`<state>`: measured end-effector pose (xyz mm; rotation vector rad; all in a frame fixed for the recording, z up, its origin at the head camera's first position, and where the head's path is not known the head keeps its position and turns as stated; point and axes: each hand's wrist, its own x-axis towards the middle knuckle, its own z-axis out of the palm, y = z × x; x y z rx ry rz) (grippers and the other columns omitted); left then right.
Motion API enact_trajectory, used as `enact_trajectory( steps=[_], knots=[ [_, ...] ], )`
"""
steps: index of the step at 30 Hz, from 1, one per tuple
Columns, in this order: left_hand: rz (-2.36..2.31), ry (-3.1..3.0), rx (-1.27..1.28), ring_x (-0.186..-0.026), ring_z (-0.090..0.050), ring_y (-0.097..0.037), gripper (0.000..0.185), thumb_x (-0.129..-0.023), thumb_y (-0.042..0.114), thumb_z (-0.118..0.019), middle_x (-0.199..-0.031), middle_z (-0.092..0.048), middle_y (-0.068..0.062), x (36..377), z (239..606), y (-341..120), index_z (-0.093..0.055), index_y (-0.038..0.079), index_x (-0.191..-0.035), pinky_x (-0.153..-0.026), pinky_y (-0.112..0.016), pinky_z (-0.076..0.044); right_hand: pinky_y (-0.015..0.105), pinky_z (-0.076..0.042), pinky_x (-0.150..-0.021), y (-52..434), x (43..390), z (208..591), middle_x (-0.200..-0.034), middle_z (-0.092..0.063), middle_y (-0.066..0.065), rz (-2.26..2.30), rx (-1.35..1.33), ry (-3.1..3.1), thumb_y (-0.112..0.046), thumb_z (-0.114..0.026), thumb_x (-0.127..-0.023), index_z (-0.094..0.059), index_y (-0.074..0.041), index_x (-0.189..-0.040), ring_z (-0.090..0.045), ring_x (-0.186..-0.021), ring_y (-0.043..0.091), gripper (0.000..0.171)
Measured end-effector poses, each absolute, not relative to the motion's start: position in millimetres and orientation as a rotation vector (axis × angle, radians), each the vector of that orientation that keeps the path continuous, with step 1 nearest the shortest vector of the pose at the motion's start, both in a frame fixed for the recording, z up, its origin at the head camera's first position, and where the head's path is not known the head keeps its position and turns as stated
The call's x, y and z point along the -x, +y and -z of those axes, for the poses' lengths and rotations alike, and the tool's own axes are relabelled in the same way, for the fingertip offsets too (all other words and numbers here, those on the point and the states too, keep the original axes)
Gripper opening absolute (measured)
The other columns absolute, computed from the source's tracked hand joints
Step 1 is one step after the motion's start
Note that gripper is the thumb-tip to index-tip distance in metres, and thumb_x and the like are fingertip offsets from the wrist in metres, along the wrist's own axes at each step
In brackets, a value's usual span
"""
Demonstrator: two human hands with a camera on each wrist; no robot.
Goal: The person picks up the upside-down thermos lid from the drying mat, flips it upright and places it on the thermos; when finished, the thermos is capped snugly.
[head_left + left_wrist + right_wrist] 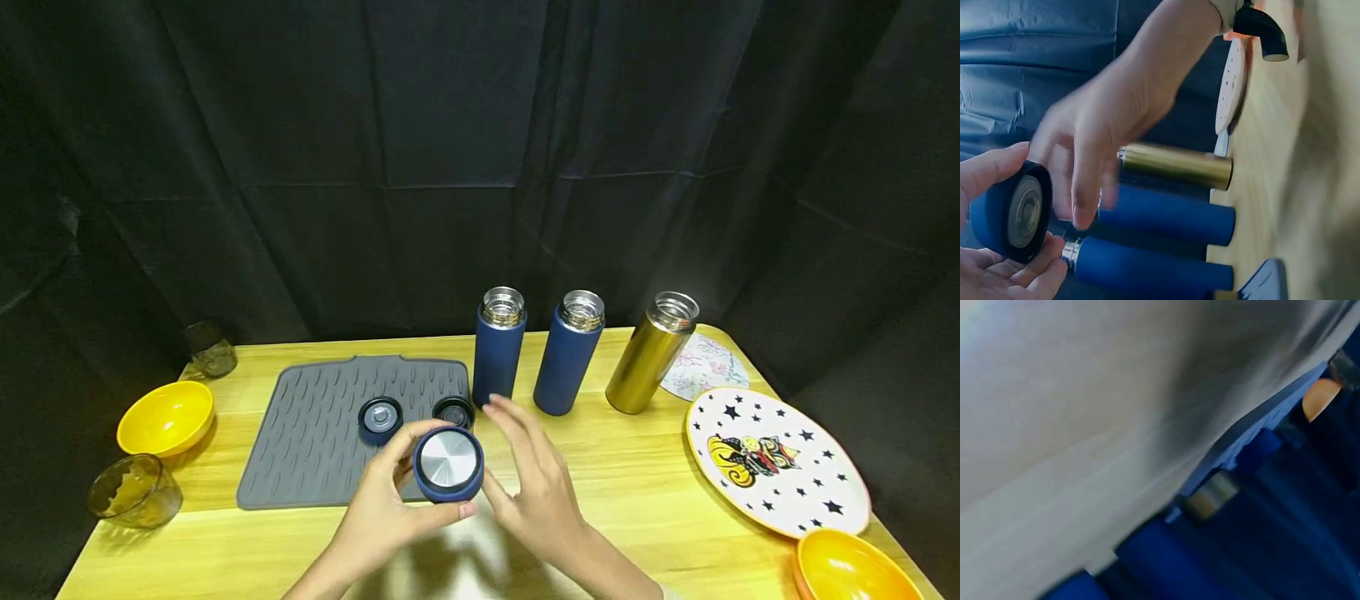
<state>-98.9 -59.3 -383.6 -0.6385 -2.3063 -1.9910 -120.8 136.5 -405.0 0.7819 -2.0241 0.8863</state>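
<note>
My left hand (384, 506) grips a round blue bottle lid (448, 460) between thumb and fingers, its silver top facing the head camera. The left wrist view shows the lid's underside (1026, 211), with a black rim and a pale, ringed centre. Just right of the lid hovers my right hand (538, 493), its fingers loosely spread and holding nothing. Two more lids lie underside up on the grey mat: a blue lid (380, 418) and a dark-rimmed lid (453, 412) behind the held one. Beyond stand two blue bottles (497, 358) (567, 362) and a gold bottle (649, 358), all uncapped.
The grey ridged drying mat (307, 450) lies left of centre. Along the left edge are a yellow bowl (165, 417) and two dark glasses (142, 500) (213, 354). A starred plate (772, 467), a patterned white mat (703, 367) and an orange bowl (855, 571) line the right.
</note>
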Motion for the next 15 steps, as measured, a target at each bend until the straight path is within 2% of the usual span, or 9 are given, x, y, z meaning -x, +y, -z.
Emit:
enact_trajectory(
  steps=[3, 7, 10, 15],
  knots=[
    [1.963, -2.309, 0.566, -0.112, -0.061, -0.015, 0.074, -0.067, 0.015, -0.092, -0.122, -0.064, 0.003, 107.8, 374.7, -60.4, -0.056, 0.022, -0.131, -0.099, -0.030, -0.048, 0.040, -0.049, -0.099, 137.7, 144.3, 407.3, -0.138, -0.050, 0.017, -1.135, -0.410, -2.232, -0.019, -0.085, -0.077, -0.043, -0.001, -0.142, -0.053, -0.126, 0.031, 0.079],
    [1.916, -2.287, 0.543, -0.110, -0.060, -0.018, 0.071, -0.068, 0.012, -0.091, -0.120, -0.065, -0.001, 122.4, 363.8, -60.3, -0.056, 0.019, -0.129, -0.096, -0.033, -0.051, 0.052, -0.043, -0.105, 135.0, 186.3, 406.0, -0.144, -0.042, 0.017, -1.303, -0.020, -2.345, -0.037, -0.085, -0.077, -0.031, -0.006, -0.149, -0.044, -0.134, 0.034, 0.096],
    [1.903, -2.263, 0.536, -0.110, -0.060, -0.019, 0.070, -0.069, 0.011, -0.090, -0.121, -0.064, -0.003, 131.3, 356.7, -58.3, -0.055, 0.016, -0.130, -0.095, -0.034, -0.052, 0.055, -0.039, -0.108, 131.4, 215.1, 405.5, -0.147, -0.041, 0.017, -1.320, 0.076, -2.343, -0.044, -0.085, -0.076, -0.027, -0.009, -0.152, -0.043, -0.136, 0.035, 0.102],
    [1.955, -2.220, 0.500, -0.114, -0.059, -0.017, 0.071, -0.070, 0.008, -0.089, -0.126, -0.062, -0.004, 138.2, 349.3, -53.0, -0.054, 0.014, -0.132, -0.098, -0.027, -0.050, 0.053, -0.041, -0.106, 126.7, 247.1, 406.0, -0.141, -0.050, 0.017, -1.368, 0.071, -2.240, -0.034, -0.086, -0.075, -0.031, -0.010, -0.149, -0.051, -0.128, 0.036, 0.095]
  ],
)
